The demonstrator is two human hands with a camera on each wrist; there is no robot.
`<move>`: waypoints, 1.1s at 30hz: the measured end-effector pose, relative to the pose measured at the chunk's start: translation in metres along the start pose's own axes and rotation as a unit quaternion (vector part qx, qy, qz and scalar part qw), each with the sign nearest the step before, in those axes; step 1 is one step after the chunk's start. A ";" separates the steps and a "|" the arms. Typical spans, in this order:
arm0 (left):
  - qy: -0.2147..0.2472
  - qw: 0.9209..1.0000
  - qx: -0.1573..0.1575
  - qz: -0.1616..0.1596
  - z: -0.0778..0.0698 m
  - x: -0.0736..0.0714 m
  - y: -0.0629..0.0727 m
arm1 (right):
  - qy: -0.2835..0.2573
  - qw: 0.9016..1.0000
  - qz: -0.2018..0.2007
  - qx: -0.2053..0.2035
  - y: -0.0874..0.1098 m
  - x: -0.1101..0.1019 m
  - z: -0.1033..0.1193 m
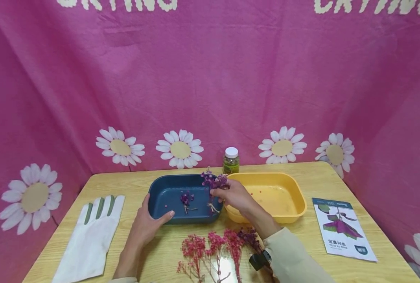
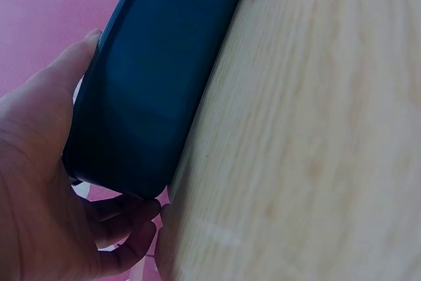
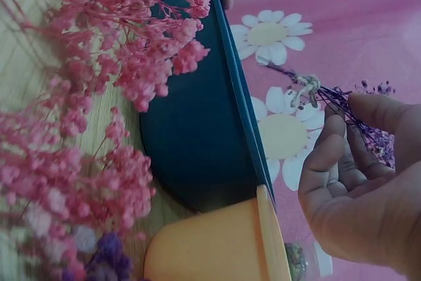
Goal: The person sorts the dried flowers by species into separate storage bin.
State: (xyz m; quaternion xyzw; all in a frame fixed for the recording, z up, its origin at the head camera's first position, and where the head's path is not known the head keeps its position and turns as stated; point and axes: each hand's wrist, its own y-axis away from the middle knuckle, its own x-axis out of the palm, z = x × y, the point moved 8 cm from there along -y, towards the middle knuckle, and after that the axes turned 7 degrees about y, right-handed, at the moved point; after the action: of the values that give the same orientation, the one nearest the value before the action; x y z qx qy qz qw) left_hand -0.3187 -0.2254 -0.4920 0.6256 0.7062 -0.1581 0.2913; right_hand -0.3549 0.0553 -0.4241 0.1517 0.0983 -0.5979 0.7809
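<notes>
My left hand (image 1: 146, 226) grips the left end of a dark blue plastic basin (image 1: 192, 221), thumb on the near rim and fingers around the outer side. Over the right part of this basin, my right hand (image 1: 236, 194) pinches a small bunch of purple dried flowers (image 1: 211, 181). Twine is tied round its stems, seen in the right wrist view, where the bunch (image 3: 342, 100) sits between thumb and fingertips. Another purple bunch (image 1: 186, 199) lies inside the blue basin. Touching that basin on the right is a yellow basin (image 1: 280, 219), with a few small bits on its floor.
Several pink dried flower bunches (image 1: 194, 249) and a dark purple one (image 1: 249, 237) lie at the table's near side. A white-lidded jar (image 1: 231, 162) stands behind the basins. A white glove (image 1: 93, 239) lies left, a printed flower packet (image 1: 342, 232) right.
</notes>
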 end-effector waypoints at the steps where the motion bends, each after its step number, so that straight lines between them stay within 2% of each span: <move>1: -0.001 1.000 -0.001 0.000 0.000 0.000 0.000 | 0.000 1.000 -0.002 0.001 -0.003 0.001 0.000; 11: -0.007 1.000 -0.005 -0.002 0.002 -0.002 0.000 | -0.007 1.000 -0.017 -0.001 -0.031 0.023 -0.001; 17: -0.007 1.000 -0.004 -0.001 0.001 -0.002 0.000 | 0.055 0.998 -0.007 0.009 -0.040 0.040 -0.003; 23: -0.007 1.000 -0.010 -0.001 0.001 -0.001 0.001 | 0.126 0.991 -0.016 0.028 -0.047 0.050 -0.001; 29: -0.008 1.000 -0.013 -0.002 0.003 0.000 -0.002 | 0.126 0.990 -0.016 0.065 -0.055 0.061 -0.007; 31: -0.008 1.000 -0.011 -0.003 0.003 0.000 -0.002 | 0.153 0.986 -0.016 0.069 -0.057 0.065 -0.009; 33: -0.008 1.000 -0.010 -0.003 0.002 0.001 -0.003 | 0.200 0.977 -0.018 0.070 -0.058 0.067 -0.010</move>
State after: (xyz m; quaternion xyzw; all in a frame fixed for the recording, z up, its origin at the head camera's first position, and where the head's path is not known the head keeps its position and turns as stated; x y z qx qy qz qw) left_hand -0.3208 -0.2265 -0.4945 0.6194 0.7072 -0.1574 0.3026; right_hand -0.3924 -0.0156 -0.4629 0.3208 0.2133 -0.5747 0.7220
